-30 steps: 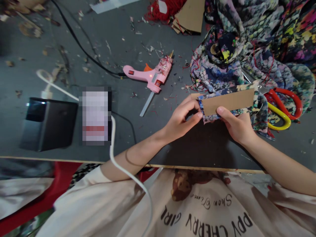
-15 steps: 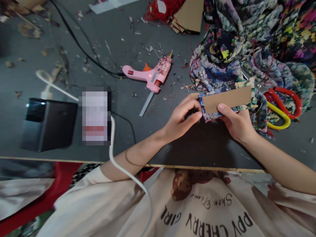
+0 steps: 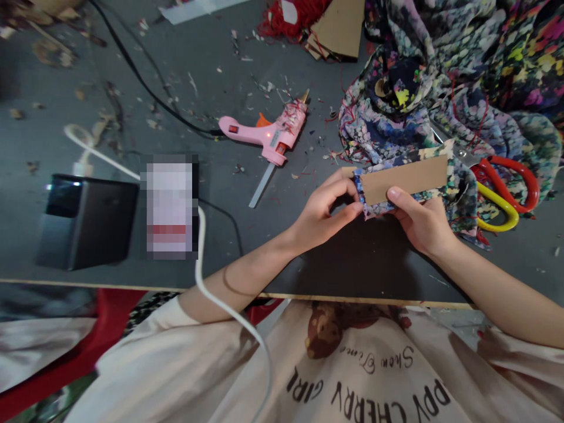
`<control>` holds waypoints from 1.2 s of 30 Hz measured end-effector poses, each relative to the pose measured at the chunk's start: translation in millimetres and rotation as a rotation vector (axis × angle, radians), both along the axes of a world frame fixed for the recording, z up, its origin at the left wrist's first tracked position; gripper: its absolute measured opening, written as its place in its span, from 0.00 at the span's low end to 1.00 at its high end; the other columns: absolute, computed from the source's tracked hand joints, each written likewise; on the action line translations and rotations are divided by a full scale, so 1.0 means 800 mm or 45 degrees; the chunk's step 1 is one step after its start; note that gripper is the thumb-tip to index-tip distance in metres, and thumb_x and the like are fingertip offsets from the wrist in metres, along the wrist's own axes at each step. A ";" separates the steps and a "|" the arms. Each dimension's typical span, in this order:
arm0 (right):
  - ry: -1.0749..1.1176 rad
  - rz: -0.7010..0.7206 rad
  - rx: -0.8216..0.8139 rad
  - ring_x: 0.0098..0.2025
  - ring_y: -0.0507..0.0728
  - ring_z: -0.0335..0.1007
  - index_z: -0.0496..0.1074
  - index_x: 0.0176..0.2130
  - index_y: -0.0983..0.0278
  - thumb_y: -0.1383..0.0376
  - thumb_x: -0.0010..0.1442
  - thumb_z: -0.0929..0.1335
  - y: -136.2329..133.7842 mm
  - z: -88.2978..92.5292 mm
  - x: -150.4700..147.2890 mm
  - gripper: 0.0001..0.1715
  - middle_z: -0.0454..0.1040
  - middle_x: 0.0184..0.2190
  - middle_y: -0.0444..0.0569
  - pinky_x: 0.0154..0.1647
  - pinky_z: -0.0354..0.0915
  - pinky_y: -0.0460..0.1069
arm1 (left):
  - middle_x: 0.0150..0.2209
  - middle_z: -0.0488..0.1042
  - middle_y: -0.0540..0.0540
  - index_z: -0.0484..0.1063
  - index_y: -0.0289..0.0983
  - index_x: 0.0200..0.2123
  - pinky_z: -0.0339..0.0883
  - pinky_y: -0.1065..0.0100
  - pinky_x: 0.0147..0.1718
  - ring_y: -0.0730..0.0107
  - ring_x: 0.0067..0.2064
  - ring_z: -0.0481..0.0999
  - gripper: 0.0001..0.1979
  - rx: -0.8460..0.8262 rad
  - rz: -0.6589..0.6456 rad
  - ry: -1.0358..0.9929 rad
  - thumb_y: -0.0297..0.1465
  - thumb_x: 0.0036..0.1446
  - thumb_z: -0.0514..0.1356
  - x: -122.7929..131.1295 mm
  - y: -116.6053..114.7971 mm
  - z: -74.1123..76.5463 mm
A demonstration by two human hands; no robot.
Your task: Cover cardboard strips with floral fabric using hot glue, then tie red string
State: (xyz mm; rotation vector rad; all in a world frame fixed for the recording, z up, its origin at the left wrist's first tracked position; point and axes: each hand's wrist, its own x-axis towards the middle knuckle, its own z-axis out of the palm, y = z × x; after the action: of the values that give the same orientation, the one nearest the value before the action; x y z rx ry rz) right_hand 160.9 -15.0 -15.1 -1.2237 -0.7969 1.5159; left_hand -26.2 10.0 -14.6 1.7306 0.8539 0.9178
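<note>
Both hands pinch a brown cardboard strip [image 3: 409, 178] wrapped in floral fabric, left hand [image 3: 324, 214] at its left end, right hand [image 3: 420, 223] under its near edge, long axis left-right.

Left hand [image 3: 324, 216] and right hand [image 3: 422, 224] are bare; the cream short-sleeved shirt [image 3: 211, 376] carries dark lettering [image 3: 374, 395] and a brown bear [image 3: 321, 332].

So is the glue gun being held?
No, the glue gun lies on the table; left hand and right hand hold the cardboard strip.

Only readable bit is the shirt [image 3: 247, 376] print, upside down from here: "PPY CHERRY GIRL", with a cursive "Show" above it.
</note>
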 end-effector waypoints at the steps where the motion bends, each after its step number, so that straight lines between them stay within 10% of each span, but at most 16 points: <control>1: -0.041 -0.003 0.027 0.46 0.62 0.79 0.78 0.38 0.61 0.50 0.47 0.78 -0.001 -0.004 0.001 0.23 0.82 0.40 0.47 0.54 0.74 0.59 | 0.37 0.69 0.45 0.65 0.38 0.30 0.66 0.66 0.42 0.65 0.42 0.70 0.18 0.003 0.001 0.002 0.45 0.64 0.57 0.000 0.000 0.000; 13: -0.490 0.077 0.505 0.43 0.60 0.81 0.77 0.39 0.61 0.49 0.60 0.70 -0.004 0.003 0.004 0.19 0.83 0.39 0.48 0.51 0.75 0.57 | 0.48 0.73 0.40 0.66 0.37 0.30 0.66 0.60 0.53 0.60 0.53 0.72 0.17 0.038 -0.015 -0.006 0.44 0.64 0.58 0.001 0.001 -0.008; 36: -0.407 0.070 0.399 0.45 0.61 0.79 0.78 0.38 0.58 0.54 0.59 0.72 -0.008 0.009 0.005 0.11 0.83 0.40 0.46 0.54 0.73 0.58 | 0.48 0.72 0.40 0.67 0.36 0.30 0.68 0.62 0.51 0.61 0.53 0.72 0.17 0.082 -0.001 -0.008 0.43 0.64 0.58 0.001 0.000 -0.009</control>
State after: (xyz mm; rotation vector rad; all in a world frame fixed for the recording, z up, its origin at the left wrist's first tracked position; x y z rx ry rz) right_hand 164.7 -21.5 -7.6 -1.2266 -1.2378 1.1946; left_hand -25.2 10.2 -21.4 1.7821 0.8279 0.9590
